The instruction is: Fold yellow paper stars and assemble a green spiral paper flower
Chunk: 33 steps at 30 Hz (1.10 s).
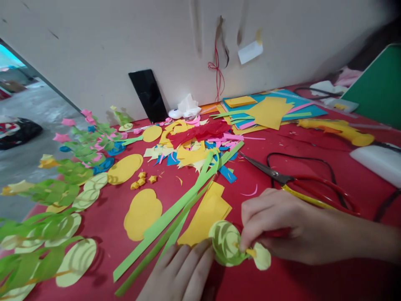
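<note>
A small pale-green paper plant (pixel 230 244) lies near the table's front edge, with looped strips around a yellow stem and a pale round piece (pixel 262 256) at its right end. My right hand (pixel 278 225) is closed, thumb and fingertips pinching it at the yellow stem. My left hand (pixel 181 271) is closed against its left side, fingers together and fingertips at its rim; its thumb is hidden. Long green paper strips (pixel 169 221) and cut yellow paper (pixel 203 213) lie just beyond my left hand. Scissors with red handles (pixel 282 177) rest open-bladed behind my right hand.
Finished paper plants (pixel 62 188) with stars line the left edge. Yellow paper shapes (pixel 143 215), small folded stars (pixel 142 179) and a scrap pile (pixel 194 144) cover the middle. A yellow glue gun (pixel 341 130) lies right; a black phone (pixel 149 96) leans on the wall.
</note>
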{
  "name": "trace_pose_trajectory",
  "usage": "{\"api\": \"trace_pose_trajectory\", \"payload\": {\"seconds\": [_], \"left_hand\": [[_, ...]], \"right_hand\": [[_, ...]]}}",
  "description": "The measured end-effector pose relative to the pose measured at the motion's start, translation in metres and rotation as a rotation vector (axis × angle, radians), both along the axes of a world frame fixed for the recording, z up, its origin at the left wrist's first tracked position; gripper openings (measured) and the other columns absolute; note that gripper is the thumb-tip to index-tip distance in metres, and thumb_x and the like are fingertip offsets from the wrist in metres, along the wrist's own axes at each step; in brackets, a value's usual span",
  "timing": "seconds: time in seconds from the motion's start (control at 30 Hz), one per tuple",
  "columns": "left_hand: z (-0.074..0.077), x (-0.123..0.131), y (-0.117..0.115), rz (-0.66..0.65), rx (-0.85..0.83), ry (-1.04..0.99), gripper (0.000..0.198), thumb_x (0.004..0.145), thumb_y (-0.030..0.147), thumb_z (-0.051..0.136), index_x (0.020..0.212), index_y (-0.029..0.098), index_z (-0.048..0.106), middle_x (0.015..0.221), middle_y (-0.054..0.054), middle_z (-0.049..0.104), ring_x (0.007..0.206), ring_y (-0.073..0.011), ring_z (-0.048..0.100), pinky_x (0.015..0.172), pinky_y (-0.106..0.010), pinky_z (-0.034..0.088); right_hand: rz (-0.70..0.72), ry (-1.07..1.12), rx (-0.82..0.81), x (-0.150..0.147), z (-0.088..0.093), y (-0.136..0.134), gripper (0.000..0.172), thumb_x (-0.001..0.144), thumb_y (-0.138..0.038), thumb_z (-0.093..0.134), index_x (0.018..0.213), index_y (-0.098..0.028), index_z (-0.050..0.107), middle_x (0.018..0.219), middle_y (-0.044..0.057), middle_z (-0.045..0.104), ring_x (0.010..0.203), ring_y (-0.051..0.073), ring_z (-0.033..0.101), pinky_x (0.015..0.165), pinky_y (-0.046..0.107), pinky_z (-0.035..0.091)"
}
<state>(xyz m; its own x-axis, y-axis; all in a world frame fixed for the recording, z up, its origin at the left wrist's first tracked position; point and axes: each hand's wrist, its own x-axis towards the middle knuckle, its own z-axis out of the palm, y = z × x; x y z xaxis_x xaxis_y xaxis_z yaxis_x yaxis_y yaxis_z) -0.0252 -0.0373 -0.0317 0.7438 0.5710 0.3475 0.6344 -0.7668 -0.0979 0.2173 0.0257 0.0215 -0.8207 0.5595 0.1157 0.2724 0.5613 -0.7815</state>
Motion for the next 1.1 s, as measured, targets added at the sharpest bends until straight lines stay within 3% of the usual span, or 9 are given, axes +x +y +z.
{"api": "trace_pose_trajectory", "payload": {"seconds": [0.1,0.27,0.4,0.57,0.87,1.1], "left_hand": [[-0.003,0.000,-0.004,-0.009,-0.043,-0.033,0.023,0.085,0.021,0.043,0.103,0.013,0.054,0.102,-0.005,0.064,0.087,-0.0158,0.060,0.077,-0.030,0.046],[-0.003,0.002,-0.003,0.005,-0.074,0.018,0.025,0.088,0.025,0.035,0.101,0.023,0.056,0.100,-0.001,0.065,0.076,-0.0145,0.061,0.070,-0.030,0.046],[0.005,0.005,-0.001,0.005,-0.036,-0.036,0.022,0.087,0.019,0.036,0.100,0.016,0.054,0.095,-0.002,0.066,0.076,-0.0136,0.060,0.071,-0.028,0.046],[0.006,0.005,-0.001,0.026,-0.069,-0.061,0.022,0.086,0.018,0.037,0.101,0.017,0.054,0.090,-0.003,0.065,0.076,-0.0143,0.061,0.070,-0.027,0.047],[0.014,0.008,0.016,0.003,-0.392,-0.158,0.018,0.087,0.022,0.041,0.093,0.020,0.058,0.081,-0.001,0.063,0.068,-0.0120,0.059,0.059,-0.023,0.049],[0.013,0.003,0.022,-0.100,-0.501,-0.250,0.018,0.085,0.015,0.045,0.093,0.021,0.060,0.074,0.000,0.058,0.062,-0.0101,0.053,0.051,-0.020,0.042]], "right_hand": [[0.002,0.010,-0.006,0.001,-0.002,0.000,0.015,0.081,-0.014,0.049,0.084,-0.015,0.064,0.070,0.002,0.057,0.064,0.005,0.051,0.059,0.014,0.038],[0.002,0.028,0.000,0.001,-0.003,0.000,0.015,0.082,-0.015,0.049,0.084,-0.014,0.064,0.070,0.002,0.057,0.063,0.005,0.051,0.058,0.013,0.038],[0.002,0.047,0.002,0.001,-0.003,0.000,0.015,0.081,-0.013,0.049,0.084,-0.013,0.064,0.069,0.002,0.057,0.063,0.005,0.051,0.058,0.013,0.038],[-0.005,0.061,0.003,0.000,-0.003,0.000,0.014,0.081,-0.014,0.050,0.083,-0.013,0.064,0.069,0.002,0.057,0.064,0.005,0.050,0.058,0.013,0.038],[-0.007,0.039,-0.003,0.001,-0.003,0.002,0.015,0.080,-0.011,0.049,0.083,-0.014,0.064,0.070,0.002,0.056,0.062,0.005,0.050,0.056,0.013,0.036],[-0.011,0.065,-0.006,0.002,-0.004,0.001,0.022,0.076,-0.004,0.047,0.083,-0.014,0.064,0.071,0.001,0.057,0.064,0.005,0.051,0.058,0.013,0.037]]}}
